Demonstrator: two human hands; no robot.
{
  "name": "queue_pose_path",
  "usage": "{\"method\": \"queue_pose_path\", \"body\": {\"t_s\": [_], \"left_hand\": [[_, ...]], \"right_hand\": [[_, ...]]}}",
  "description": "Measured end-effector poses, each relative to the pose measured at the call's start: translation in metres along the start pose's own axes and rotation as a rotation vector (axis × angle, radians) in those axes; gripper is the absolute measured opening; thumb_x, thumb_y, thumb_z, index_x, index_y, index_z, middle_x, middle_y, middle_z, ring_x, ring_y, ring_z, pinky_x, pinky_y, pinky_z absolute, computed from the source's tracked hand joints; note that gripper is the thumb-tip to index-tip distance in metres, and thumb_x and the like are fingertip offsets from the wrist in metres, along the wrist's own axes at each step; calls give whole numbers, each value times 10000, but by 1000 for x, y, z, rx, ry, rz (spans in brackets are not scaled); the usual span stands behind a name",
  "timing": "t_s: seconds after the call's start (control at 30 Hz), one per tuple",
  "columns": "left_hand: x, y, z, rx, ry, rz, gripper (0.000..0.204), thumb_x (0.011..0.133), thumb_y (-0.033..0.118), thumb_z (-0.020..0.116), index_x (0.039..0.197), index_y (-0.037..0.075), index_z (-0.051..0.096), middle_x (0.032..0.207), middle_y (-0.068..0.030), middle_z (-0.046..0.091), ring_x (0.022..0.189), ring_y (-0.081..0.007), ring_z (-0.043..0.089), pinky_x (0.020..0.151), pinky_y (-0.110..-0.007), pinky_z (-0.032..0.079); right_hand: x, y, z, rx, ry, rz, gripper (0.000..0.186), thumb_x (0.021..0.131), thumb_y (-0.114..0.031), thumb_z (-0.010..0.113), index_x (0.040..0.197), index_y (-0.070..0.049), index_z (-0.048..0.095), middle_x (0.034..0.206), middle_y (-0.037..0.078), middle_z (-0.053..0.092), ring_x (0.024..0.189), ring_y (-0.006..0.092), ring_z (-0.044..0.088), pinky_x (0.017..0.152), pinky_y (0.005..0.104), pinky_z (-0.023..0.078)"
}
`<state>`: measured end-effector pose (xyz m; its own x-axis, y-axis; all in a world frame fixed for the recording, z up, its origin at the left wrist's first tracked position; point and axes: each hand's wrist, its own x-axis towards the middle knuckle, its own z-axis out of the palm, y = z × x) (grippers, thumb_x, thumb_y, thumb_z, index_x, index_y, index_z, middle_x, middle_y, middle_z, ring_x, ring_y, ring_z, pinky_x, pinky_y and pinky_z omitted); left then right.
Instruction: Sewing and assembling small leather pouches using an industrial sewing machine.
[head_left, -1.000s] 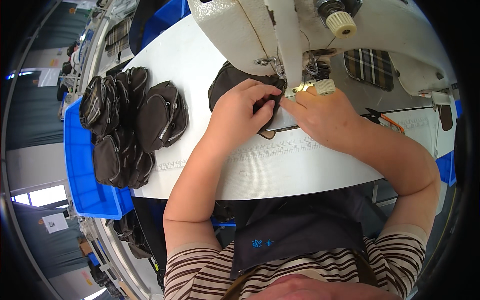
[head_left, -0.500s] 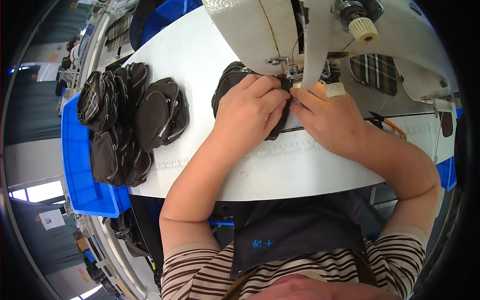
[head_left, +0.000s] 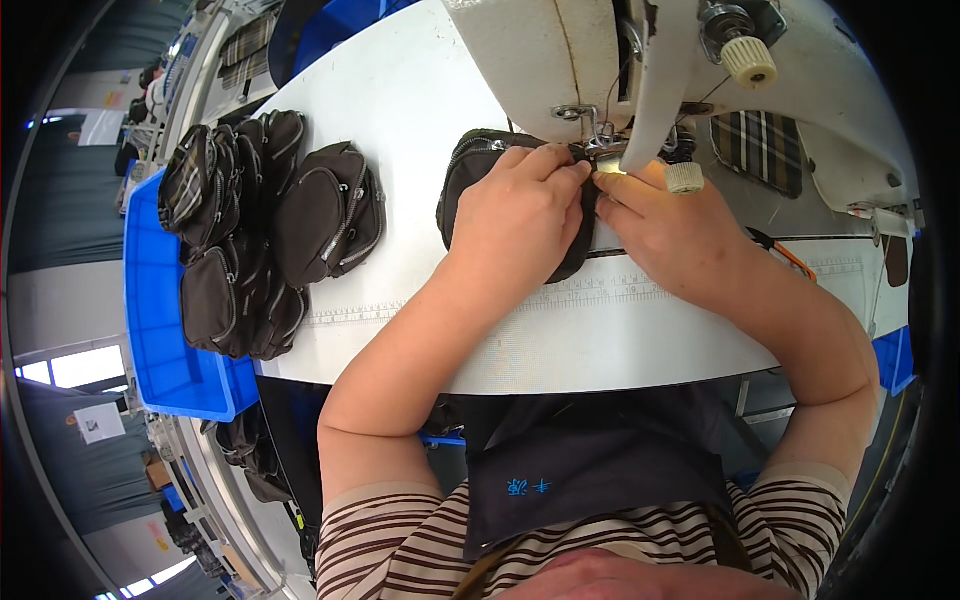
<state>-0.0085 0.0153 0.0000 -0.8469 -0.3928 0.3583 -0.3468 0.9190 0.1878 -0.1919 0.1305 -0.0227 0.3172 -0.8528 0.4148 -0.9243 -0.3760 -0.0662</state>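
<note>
Under the white sewing machine's point(head_left: 530, 50) needle lies a dark brown zippered bag point(head_left: 460, 190). My left hand point(head_left: 515, 215) grips it with bent fingers, fingertips at its right edge just below the presser foot point(head_left: 605, 155). My right hand point(head_left: 665, 230) meets it from the right, fingers closed on the same edge, close beside the needle area and partly behind the machine's lifting lever and knob. What lies between the fingertips is too small to make out.
Finished-looking brown pouches point(head_left: 325, 215) are piled at the left, beside a blue bin point(head_left: 160, 330). Behind the machine lies a plaid fabric piece point(head_left: 755, 145). Orange-handled snips point(head_left: 795, 260) sit right of my hand. A printed ruler point(head_left: 380, 310) runs along the white table.
Both hands and the bag have shifted slightly rightward relative to the view, and my fingertips have drawn together at the bag's edge. The machine and table appear shifted as the view moved.
</note>
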Motion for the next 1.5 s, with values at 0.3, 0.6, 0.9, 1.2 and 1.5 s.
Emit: {"method": "queue_pose_path", "body": {"t_s": [0.3, 0.6, 0.9, 1.2, 1.5], "left_hand": [[0, -2, -3, -41, -25, -17, 338, 889, 210, 744, 1187, 51, 742, 1184, -68, 700, 1075, -272, 666, 855, -371, 598], [-12, -6, -34, -219, -302, 12, 755, 763, 319, 846, 1440, 121, 577, 1471, -153, 561, 1333, -364, 554, 1090, -437, 492], [-5, -5, -29, -199, -173, 14, 577, 692, 58, 758, 1258, 147, 695, 1272, -58, 681, 1197, -314, 634, 920, -408, 565], [-4, -6, -24, -34, -121, 245, 416, 639, 84, 816, 1050, 90, 757, 1136, -6, 667, 1029, -228, 617, 928, -369, 514], [-3, -5, -27, -195, -215, 102, 453, 670, 39, 787, 1117, 117, 778, 1106, -18, 706, 958, -255, 680, 813, -370, 575]], "right_hand": [[-2, 6, 5, 21, 53, 27, 262, 783, -48, 665, 1041, -21, 709, 1111, 60, 686, 814, 288, 675, 709, 404, 531], [0, 4, -4, 27, 114, 19, 302, 756, -51, 711, 1057, -32, 720, 1033, 61, 676, 846, 279, 681, 696, 395, 546], [-5, -11, -3, 58, -60, -100, 297, 781, -122, 686, 1069, -67, 736, 853, 35, 613, 774, 208, 643, 641, 354, 511], [-9, -17, -3, -6, -62, -91, 205, 754, -115, 686, 937, -24, 696, 747, 47, 625, 661, 209, 635, 590, 361, 502], [-8, -24, -2, -123, 100, -230, 129, 717, -159, 694, 795, -58, 676, 660, 13, 558, 601, 161, 576, 533, 313, 415]]}}
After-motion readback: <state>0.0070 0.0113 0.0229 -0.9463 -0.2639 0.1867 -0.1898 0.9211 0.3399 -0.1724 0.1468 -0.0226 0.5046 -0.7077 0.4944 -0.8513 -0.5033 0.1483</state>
